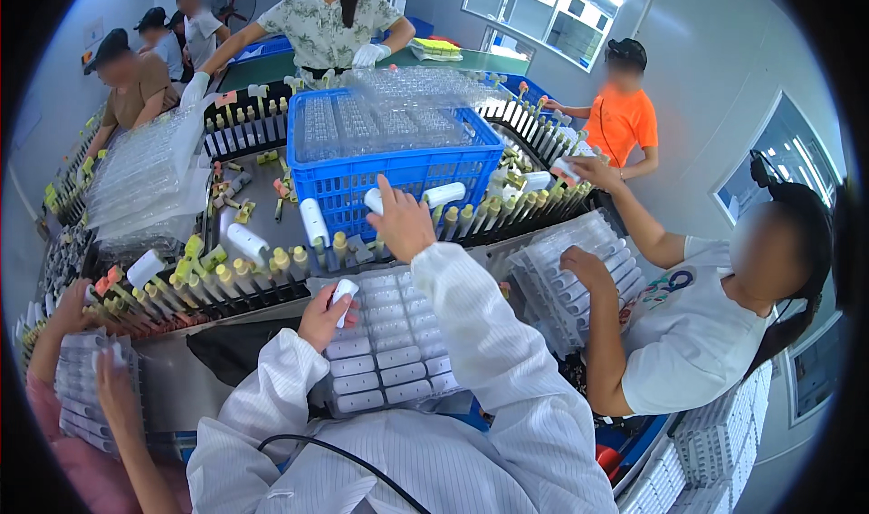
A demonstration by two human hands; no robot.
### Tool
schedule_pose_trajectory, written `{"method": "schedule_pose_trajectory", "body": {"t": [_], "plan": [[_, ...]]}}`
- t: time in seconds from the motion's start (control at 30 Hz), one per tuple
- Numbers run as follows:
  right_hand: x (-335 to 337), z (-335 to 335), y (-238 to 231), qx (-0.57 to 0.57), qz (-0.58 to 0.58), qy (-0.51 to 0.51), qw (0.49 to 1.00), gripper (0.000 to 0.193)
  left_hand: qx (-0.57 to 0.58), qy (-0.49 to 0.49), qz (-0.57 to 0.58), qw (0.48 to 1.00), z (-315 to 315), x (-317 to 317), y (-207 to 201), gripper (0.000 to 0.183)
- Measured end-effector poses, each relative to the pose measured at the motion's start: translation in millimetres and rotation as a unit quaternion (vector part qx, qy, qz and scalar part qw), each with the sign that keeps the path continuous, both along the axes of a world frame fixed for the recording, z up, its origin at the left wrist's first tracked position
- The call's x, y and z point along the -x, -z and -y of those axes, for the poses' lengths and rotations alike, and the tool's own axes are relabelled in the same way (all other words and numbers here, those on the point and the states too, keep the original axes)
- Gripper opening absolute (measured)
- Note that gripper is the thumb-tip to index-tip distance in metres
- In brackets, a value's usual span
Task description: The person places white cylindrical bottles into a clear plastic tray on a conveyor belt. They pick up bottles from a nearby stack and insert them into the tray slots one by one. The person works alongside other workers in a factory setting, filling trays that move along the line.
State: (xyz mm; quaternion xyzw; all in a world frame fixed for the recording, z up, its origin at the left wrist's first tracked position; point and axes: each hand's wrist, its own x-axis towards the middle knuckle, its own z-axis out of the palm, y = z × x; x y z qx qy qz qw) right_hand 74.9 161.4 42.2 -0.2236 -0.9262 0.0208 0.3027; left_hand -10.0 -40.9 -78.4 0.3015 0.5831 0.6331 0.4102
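Observation:
My left hand [319, 320] grips a white rounded plastic case [344, 300] above the upper left of a clear blister tray [362, 344]. Similar white cases lie in rows in the tray's near part, in front of my body. My right hand [404, 221] reaches forward to the rack of posts, its fingers closed about another white case [373, 200] before the blue crate. One more white case [444, 194] sits tilted on the rack just right of that hand, and a further one [313, 222] stands to its left.
A blue crate [394, 163] heaped with clear trays stands beyond the rack. Pale-tipped posts [288, 262] line the bench edge. Co-workers handle cases and trays at both sides [579, 288] [109, 383]; another person [335, 16] stands across the bench. Stacked clear trays [149, 175] lie far left.

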Motion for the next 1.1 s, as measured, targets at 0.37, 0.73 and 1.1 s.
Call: {"method": "schedule_pose_trajectory", "body": {"t": [0.37,0.73,1.1], "plan": [[-153.3,85.2,104.3,0.062,0.165,-0.219,0.960,0.022,-0.047,0.051,-0.005,0.998,-22.6,-11.2,-37.8,0.037],[-141.4,86.5,107.7,0.066,0.243,-0.203,0.946,0.024,-0.053,0.119,-0.040,0.991,-62.7,-40.6,-61.2,0.033],[-156.7,-6.7,137.8,0.342,-0.258,-0.058,0.901,0.034,-0.034,0.057,-0.028,0.997,-53.5,-12.5,-24.2,0.035]]}}
